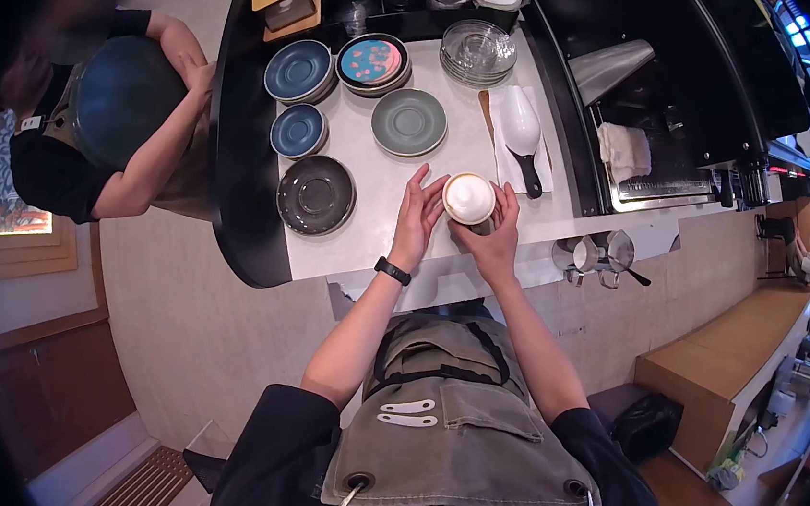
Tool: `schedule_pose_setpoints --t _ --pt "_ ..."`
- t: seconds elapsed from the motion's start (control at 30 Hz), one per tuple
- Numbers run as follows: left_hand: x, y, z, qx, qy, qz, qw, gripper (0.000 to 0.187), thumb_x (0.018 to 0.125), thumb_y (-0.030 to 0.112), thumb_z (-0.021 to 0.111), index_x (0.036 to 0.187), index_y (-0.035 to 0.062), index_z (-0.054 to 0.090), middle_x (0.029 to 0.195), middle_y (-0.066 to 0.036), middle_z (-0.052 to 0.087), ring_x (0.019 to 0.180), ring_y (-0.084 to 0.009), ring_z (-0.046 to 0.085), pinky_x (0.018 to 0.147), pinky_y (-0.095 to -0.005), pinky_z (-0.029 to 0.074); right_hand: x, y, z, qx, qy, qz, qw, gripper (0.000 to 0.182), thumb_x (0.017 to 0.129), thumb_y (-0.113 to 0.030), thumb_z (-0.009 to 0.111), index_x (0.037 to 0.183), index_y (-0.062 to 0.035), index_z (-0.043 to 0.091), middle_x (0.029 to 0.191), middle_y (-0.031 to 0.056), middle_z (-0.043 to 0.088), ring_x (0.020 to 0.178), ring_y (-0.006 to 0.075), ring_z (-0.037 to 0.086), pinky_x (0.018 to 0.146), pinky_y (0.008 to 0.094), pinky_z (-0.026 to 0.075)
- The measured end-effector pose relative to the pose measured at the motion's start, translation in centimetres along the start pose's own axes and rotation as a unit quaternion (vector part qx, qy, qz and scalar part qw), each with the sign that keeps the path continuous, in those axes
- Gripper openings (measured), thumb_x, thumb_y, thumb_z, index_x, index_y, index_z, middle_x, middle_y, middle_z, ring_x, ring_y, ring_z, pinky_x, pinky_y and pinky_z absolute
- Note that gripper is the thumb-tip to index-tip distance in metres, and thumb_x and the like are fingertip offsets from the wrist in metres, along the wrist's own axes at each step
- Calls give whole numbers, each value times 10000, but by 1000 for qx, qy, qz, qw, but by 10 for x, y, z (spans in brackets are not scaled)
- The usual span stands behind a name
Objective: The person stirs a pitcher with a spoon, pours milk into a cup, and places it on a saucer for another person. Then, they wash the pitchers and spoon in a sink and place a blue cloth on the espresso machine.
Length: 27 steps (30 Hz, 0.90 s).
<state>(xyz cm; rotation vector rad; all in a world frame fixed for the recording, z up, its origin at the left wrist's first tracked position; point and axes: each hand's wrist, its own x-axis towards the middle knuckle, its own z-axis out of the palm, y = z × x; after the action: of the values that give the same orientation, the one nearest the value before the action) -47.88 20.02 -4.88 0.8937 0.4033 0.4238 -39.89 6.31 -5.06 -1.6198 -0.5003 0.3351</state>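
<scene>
A cup topped with white foam is between my two hands over the front part of the white counter mat. My right hand closes round its right and near side. On the left side of the cup, the curved fingers of my left hand rest against it. My hands hide most of the cup's wall. Beyond it lies a grey-green saucer. A white scoop with a black handle rests on a folded cloth to the right.
Blue saucers, a dark brown saucer and stacked glass plates stand on the mat. Metal pitchers are at the near right edge, below a black machine with a drip tray. Another person's arm is at left.
</scene>
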Motion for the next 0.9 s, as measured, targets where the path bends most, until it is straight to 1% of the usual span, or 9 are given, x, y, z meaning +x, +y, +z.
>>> schedule_pose_setpoints --t 0.27,0.37,0.47,0.57,0.63,0.67,0.7,0.83,0.9 --pt "-2 -6 -2 0 1 -6 1000 790 1081 619 343 1614 51 211 1574 -244 411 1481 -300 401 1227 -412 322 -1 8 0 -1 6 2 1000 1136 722 -81 930 1572 2 180 1536 206 430 1407 291 480 1195 414 376" --pt "-4 -3 2 10 3 -5 1000 791 1081 622 340 1612 49 220 1581 -238 404 1483 -291 397 1230 -407 318 0 4 -1 4 5 6 1000 1163 710 -106 931 1586 -4 173 1546 203 426 1410 300 477 1197 424 375" --pt "-4 -6 -1 15 8 -8 1000 762 1089 586 372 1609 46 237 1565 -235 427 1468 -283 418 1213 -403 348 -1 11 -2 5 -2 5 1000 1168 705 -103 933 1587 -5 173 1548 210 420 1415 299 470 1198 422 373" --pt "7 -13 -17 21 30 -7 999 625 1107 404 487 1568 23 304 1454 -222 547 1369 -260 532 1118 -380 466 0 14 -3 7 -7 2 1000 1176 703 -104 935 1590 -5 168 1549 217 414 1420 301 462 1198 420 371" --pt "24 -14 -32 102 137 39 985 540 1067 197 585 1498 -20 343 1250 -193 655 1134 -239 670 975 -350 556 2 11 -4 -19 -17 -2 1000 1179 703 -107 935 1590 -2 165 1544 220 416 1417 303 464 1196 416 371" --pt "32 -10 -36 109 214 49 969 491 1028 72 600 1443 -33 361 1100 -184 684 919 -223 711 814 -312 601 3 9 -5 -33 -22 -4 999 1181 704 -108 936 1590 -1 163 1541 221 417 1415 304 465 1194 414 372" --pt "38 -1 -39 101 244 40 964 506 1033 93 592 1446 -28 326 1053 -200 677 834 -251 717 743 -338 616 3 8 -6 -35 -29 -6 999 1184 700 -97 936 1589 1 160 1538 217 420 1416 299 462 1198 408 367" --pt "68 24 -48 126 269 8 955 580 1031 146 614 1473 -15 275 929 -189 673 664 -253 689 597 -360 605 7 6 -7 -27 -45 -3 999 1191 692 -82 940 1586 7 158 1522 209 430 1413 287 461 1206 397 357" --pt "72 35 -43 183 267 11 946 575 1019 133 614 1465 -28 289 898 -197 700 661 -252 717 594 -349 611 9 8 -10 -18 -48 -3 999 1187 693 -88 942 1583 11 164 1516 210 433 1409 286 466 1206 398 358"
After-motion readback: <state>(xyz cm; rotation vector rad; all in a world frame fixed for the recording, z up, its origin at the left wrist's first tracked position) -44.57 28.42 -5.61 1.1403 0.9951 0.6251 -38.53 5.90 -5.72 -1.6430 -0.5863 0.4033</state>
